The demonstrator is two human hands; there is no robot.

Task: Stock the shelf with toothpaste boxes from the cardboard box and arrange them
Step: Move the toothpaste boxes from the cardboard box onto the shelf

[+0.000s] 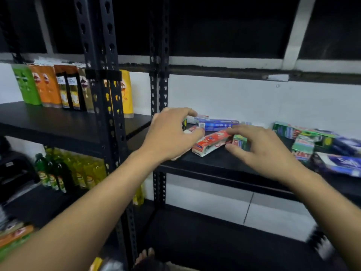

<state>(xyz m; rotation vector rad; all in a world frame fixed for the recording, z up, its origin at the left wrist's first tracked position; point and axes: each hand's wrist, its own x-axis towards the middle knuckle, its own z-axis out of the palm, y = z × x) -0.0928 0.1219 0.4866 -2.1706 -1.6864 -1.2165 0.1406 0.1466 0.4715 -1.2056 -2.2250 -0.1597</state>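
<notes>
Several toothpaste boxes lie on the black middle shelf [218, 163]. My left hand [170, 135] curls over a white-and-red box [192, 130] at the shelf's left end. My right hand [261, 151] pinches a small green box [240, 141] between thumb and fingers. A red box [212, 142] lies tilted between my two hands. Behind it rests a long blue box [216, 124]. A loose pile of green and blue boxes [316, 145] sits at the right. The cardboard box is out of view.
Black slotted uprights [109, 114] stand left of my left hand. The neighbouring rack holds colourful pouches [58, 87] above and oil bottles [64, 173] below. A white wall backs the shelf. The lower shelf [224, 243] is dark. Toes [145, 255] show at the bottom.
</notes>
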